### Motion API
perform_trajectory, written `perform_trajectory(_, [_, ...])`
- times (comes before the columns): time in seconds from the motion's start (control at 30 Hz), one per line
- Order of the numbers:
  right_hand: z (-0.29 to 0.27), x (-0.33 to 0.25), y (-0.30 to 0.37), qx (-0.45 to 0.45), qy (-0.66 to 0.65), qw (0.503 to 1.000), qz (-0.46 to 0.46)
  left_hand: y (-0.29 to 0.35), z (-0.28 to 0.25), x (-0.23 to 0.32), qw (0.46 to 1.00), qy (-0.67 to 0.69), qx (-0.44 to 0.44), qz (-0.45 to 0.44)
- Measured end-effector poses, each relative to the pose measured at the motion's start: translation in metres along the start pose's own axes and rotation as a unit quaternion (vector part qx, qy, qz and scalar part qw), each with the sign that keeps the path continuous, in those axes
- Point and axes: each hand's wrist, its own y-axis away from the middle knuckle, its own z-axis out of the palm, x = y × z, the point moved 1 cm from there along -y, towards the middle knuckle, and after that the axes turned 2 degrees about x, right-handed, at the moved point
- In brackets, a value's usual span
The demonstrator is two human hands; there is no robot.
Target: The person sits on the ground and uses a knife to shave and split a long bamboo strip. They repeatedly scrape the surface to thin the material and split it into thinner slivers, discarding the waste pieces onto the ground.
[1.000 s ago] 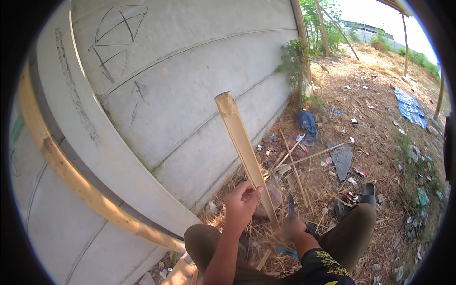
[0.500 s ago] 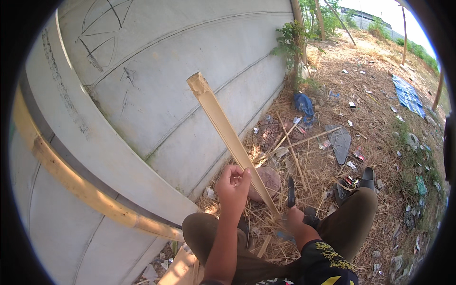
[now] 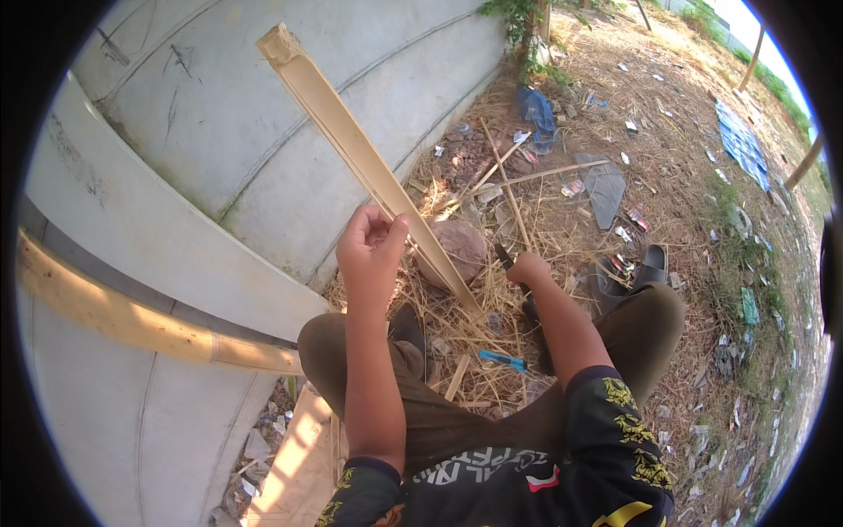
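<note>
My left hand (image 3: 373,239) pinches a long split bamboo strip (image 3: 338,123) along its edge, thumb on the near face. The strip leans up to the left, its lower end down in the straw beside a round reddish stone (image 3: 458,249). To the right of that end, my right hand (image 3: 530,269) is closed round a knife (image 3: 504,256). Its dark blade appears foreshortened and points away from me, apart from the strip. A blue box-cutter-like tool (image 3: 502,360) lies on the straw between my legs.
A pale panel wall (image 3: 263,114) and a bamboo pole (image 3: 158,321) stand on the left. Thin bamboo sticks (image 3: 509,184), a grey sheet piece (image 3: 603,191) and a blue bag (image 3: 537,119) lie ahead. A sandal (image 3: 652,263) is by my right knee.
The view has tilted downward. My right hand with the knife has moved forward and away from the strip's lower end. The strip's top leans further left, with my left hand still on it.
</note>
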Motion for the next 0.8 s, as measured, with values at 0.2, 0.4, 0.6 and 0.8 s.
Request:
perform_trajectory(0.2, [-0.064, 0.027, -0.005, -0.213, -0.015, 0.974, 0.076, -0.003, 0.002, 0.009, 0.999, 0.035, -0.005, 0.011])
perform_trajectory(0.4, [-0.163, -0.017, 0.21, 0.01, 0.198, 0.962, -0.189, 0.007, -0.015, 0.004, 0.995, -0.081, 0.047, 0.033])
perform_trajectory(0.6, [-0.138, 0.013, 0.304, 0.049, -0.038, 0.972, -0.228, 0.009, -0.002, 0.009, 0.997, -0.047, -0.003, 0.061])
perform_trajectory(0.8, [-0.136, 0.018, 0.335, 0.119, -0.051, 0.972, -0.197, 0.003, -0.015, 0.007, 0.999, -0.005, -0.035, 0.024])
